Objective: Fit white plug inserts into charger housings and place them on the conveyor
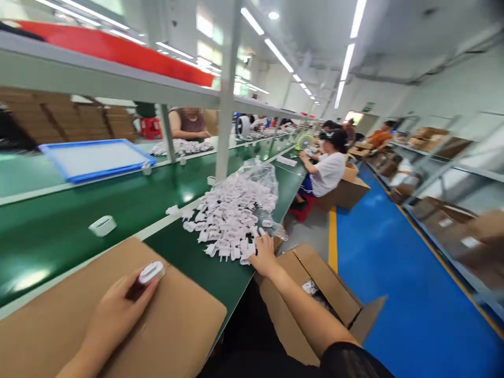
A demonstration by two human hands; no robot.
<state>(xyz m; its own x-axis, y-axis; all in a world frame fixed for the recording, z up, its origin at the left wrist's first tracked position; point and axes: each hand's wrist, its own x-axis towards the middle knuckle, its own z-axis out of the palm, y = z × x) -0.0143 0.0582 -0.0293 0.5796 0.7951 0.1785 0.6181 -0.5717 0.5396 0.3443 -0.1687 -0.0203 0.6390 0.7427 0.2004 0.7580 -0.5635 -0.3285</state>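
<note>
My left hand (118, 310) is closed around a white oval plastic plug housing (151, 272), thumb and fingers on its sides, above a flat cardboard sheet or box top (185, 299). At the near edge of a heap of white plug housings (232, 210), my right hand (264, 256) touches the outermost pieces with thumb and fingers apart. Some heaped pieces show two prongs. Clear plastic bagging (268, 181) lies behind and beside the heap.
A single white housing (103, 226) sits on the green conveyor belt (134, 202) to the left. An open cardboard box (287, 304) stands below my right arm. A metal post (228, 94) rises behind the heap. A co-worker in a white shirt (328, 170) sits farther along the bench.
</note>
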